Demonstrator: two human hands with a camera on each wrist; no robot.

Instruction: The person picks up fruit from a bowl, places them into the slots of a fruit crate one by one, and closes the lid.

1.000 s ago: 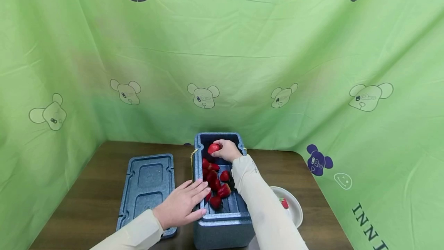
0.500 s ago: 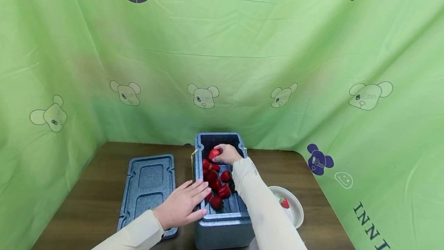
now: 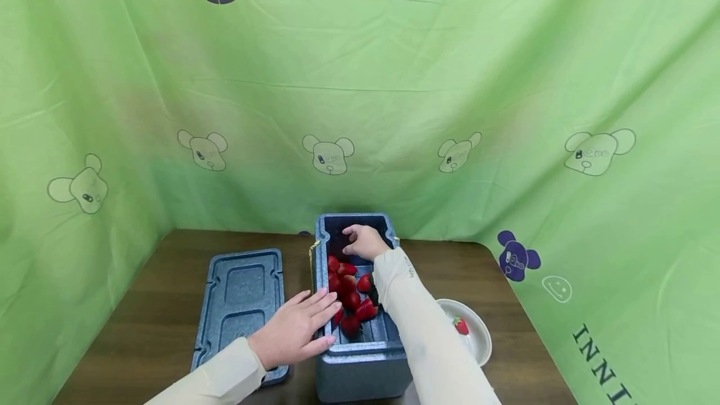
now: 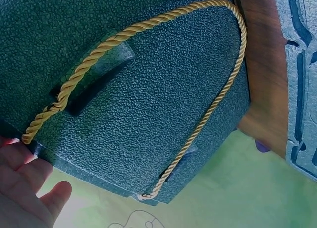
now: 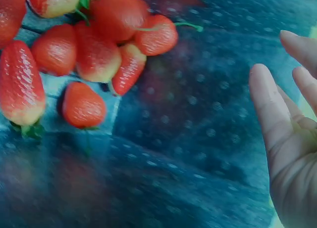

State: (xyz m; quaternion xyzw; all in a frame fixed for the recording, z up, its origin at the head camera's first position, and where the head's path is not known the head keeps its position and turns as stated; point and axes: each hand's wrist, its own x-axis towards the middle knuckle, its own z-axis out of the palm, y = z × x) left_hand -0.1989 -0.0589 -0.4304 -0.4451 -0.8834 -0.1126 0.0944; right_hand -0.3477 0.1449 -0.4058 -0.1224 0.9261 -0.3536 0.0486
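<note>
A blue-grey foam box (image 3: 362, 380) stands uncovered on the table with several red strawberries (image 3: 367, 311) lying inside. My right hand (image 3: 367, 244) hovers over the far end of the box, fingers spread and holding nothing. In the right wrist view, that hand (image 5: 292, 154) is apart from the strawberries (image 5: 81, 104), which sit on the box's ribbed floor. My left hand (image 3: 295, 330) rests on the box's left rim with straight fingers. The left wrist view has its fingers (image 4: 37, 173) at the rim, near a gold rope (image 4: 208, 112) on the box's side.
The box's lid (image 3: 244, 280) lies flat on the wooden table (image 3: 152, 317) to the left. At right is a white bowl (image 3: 482, 342) holding a strawberry (image 3: 460, 325), partly hidden by my right sleeve (image 3: 435, 336). A green cloth (image 3: 394, 111) hangs behind the table.
My right hand held a strawberry at the box's far end, lowered it, then let it go. The hand has risen slightly with fingers parted. My left hand stays on the rim.
</note>
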